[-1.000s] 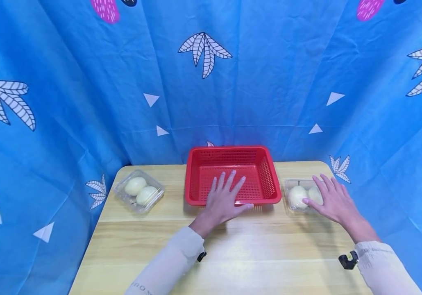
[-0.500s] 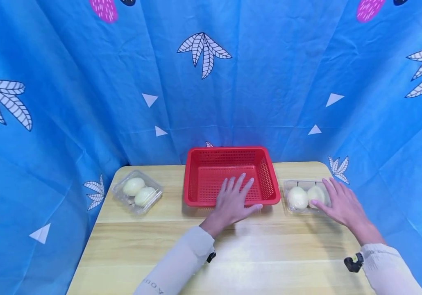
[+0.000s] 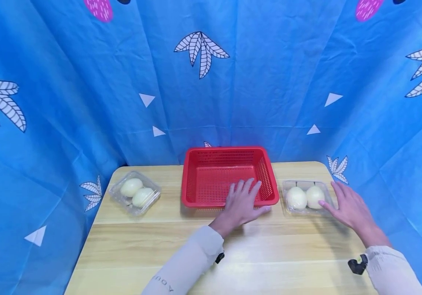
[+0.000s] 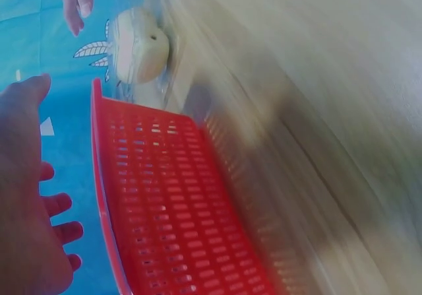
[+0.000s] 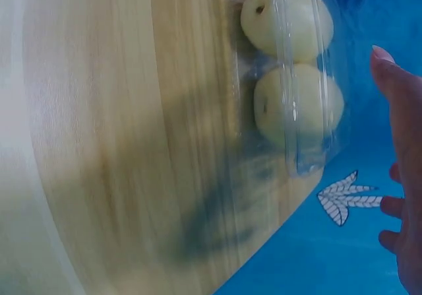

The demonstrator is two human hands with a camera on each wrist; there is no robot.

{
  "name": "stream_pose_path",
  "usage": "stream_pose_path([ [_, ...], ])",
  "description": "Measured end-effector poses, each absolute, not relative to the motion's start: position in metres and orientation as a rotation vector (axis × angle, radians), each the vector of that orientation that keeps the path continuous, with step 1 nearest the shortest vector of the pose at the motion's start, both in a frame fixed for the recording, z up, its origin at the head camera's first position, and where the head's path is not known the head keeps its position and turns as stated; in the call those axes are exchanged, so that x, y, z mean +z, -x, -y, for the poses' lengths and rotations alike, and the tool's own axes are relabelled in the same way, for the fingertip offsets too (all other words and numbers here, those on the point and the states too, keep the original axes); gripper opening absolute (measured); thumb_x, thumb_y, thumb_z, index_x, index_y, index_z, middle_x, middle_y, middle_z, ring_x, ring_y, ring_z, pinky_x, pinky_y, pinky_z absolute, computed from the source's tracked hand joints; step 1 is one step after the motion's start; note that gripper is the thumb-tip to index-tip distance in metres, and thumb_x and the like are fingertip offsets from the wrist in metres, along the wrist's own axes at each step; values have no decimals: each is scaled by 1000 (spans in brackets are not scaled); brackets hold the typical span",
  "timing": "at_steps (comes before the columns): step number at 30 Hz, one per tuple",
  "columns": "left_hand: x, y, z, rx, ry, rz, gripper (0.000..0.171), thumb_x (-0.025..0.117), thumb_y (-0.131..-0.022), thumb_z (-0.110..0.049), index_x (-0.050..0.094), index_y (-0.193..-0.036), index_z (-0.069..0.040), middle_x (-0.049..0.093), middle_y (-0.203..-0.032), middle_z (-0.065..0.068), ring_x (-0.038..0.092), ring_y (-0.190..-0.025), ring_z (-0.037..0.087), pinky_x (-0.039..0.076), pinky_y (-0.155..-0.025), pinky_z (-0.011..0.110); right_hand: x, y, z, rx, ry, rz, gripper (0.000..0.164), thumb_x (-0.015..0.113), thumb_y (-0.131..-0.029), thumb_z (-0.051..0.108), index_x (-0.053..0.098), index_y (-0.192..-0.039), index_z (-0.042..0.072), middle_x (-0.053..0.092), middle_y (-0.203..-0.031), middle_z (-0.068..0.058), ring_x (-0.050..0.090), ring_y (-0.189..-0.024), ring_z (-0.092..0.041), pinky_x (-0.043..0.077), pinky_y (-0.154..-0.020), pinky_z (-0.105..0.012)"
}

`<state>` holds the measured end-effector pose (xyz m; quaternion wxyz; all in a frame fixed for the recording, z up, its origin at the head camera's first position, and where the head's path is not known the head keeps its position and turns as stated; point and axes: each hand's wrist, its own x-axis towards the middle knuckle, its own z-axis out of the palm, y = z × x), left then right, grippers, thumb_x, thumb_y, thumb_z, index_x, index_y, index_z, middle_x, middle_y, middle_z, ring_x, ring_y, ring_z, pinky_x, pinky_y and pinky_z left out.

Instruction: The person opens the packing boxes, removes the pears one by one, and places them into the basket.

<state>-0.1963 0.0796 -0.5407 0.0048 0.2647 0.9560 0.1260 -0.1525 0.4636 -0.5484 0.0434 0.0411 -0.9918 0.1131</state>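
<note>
My left hand (image 3: 241, 206) hovers over the near right rim of a red perforated plastic basket (image 3: 192, 180), fingers spread and nothing held. The left wrist view shows the hand apart from the red basket wall (image 4: 178, 196). At the right end of a clear plastic box of two pale pears (image 3: 296, 198) is my right hand (image 3: 352, 209), its fingers spread and thumb reaching toward the right pear. A gap shows between that hand and the clear box (image 5: 306, 110) in the right wrist view. A second clear box with two pale pears (image 3: 131, 187) lies tilted at the table's far left.
The light wooden table (image 3: 141, 246) has rounded far corners. A blue curtain (image 3: 255, 82) with leaf and triangle prints hangs close behind it and along both sides. The basket stands near the table's back edge, between the two boxes.
Both hands have drifted rightward: the left along the basket's front rim, the right away from over the pear box, which now shows more fully. The basket and boxes stay put on the table.
</note>
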Motion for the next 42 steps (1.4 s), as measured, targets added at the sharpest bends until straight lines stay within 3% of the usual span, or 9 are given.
stream_pose_path([
  [11, -541, 199, -102, 240, -897, -3057, 88, 45, -91, -80, 34, -161, -27, 46, -156, -2, 45, -140, 19, 45, -116, 46, -554, 154, -479, 360, -91, 3064, 91, 55, -101, 55, 21, -161, -4, 29, -159, -39, 33, -139, -63, 28, -108, -82],
  [21, -544, 198, -128, 46, -968, -3081, 84, 38, -96, -78, 42, -155, -19, 53, -148, -2, 49, -133, 15, 47, -114, 34, -565, 151, -488, 355, -105, 3086, 72, 47, -109, 40, 27, -156, -11, 34, -154, -42, 35, -136, -64, 30, -109, -79],
  [26, -544, 195, -146, -18, -1049, -3093, 75, 33, -100, -74, 51, -145, -17, 58, -132, -4, 52, -119, 13, 48, -102, 25, -570, 149, -492, 434, -82, 3118, 68, 43, -111, 36, 26, -155, -13, 32, -153, -44, 33, -137, -66, 28, -111, -80],
  [33, -550, 193, -163, -86, -1124, -3087, 60, 39, -103, -62, 56, -139, -17, 61, -130, -6, 53, -118, 11, 47, -102, 23, -575, 146, -492, 495, -70, 3128, 60, 45, -110, 27, 31, -153, -12, 34, -152, -43, 35, -137, -65, 29, -111, -80],
  [42, -558, 192, -182, -293, -1260, -3082, 43, 35, -106, -50, 63, -116, -19, 61, -113, -7, 51, -116, 11, 44, -107, 25, -580, 147, -492, 491, -56, 3128, 55, 45, -110, 23, 36, -150, -13, 39, -149, -44, 38, -134, -65, 31, -109, -80],
])
